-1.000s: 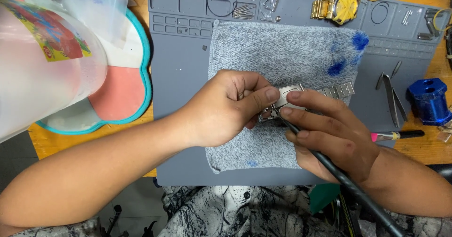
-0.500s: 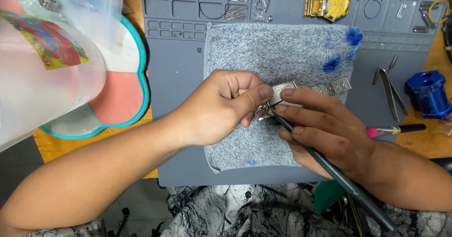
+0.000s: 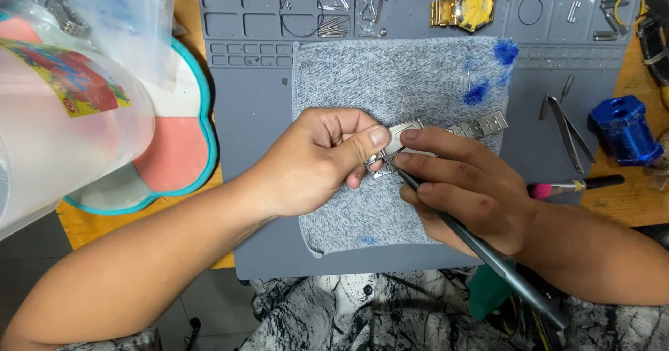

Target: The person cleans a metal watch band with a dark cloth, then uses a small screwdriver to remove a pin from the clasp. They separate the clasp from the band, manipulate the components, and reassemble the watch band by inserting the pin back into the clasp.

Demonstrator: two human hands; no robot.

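A silver metal watch bracelet point(image 3: 468, 126) lies across a grey knitted cloth point(image 3: 390, 79) with blue stains. My left hand point(image 3: 322, 159) pinches the bracelet's clasp end between thumb and fingers. My right hand point(image 3: 463, 187) grips a long dark pen-like tool point(image 3: 481, 250), its tip pressed against the clasp just below my left thumb. Both hands meet at the middle of the cloth.
The cloth rests on a grey silicone work mat point(image 3: 258, 156) with small trays of pins. A gold watch point(image 3: 465, 8) sits at the back. Tweezers point(image 3: 566, 131), a blue cylinder tool point(image 3: 624, 131) and a pink-tipped tool point(image 3: 571, 185) lie right. A clear plastic jug point(image 3: 63, 121) stands left.
Both hands stay together on the clasp; the whole scene has drifted slightly in the view. The tool tip remains at the clasp.
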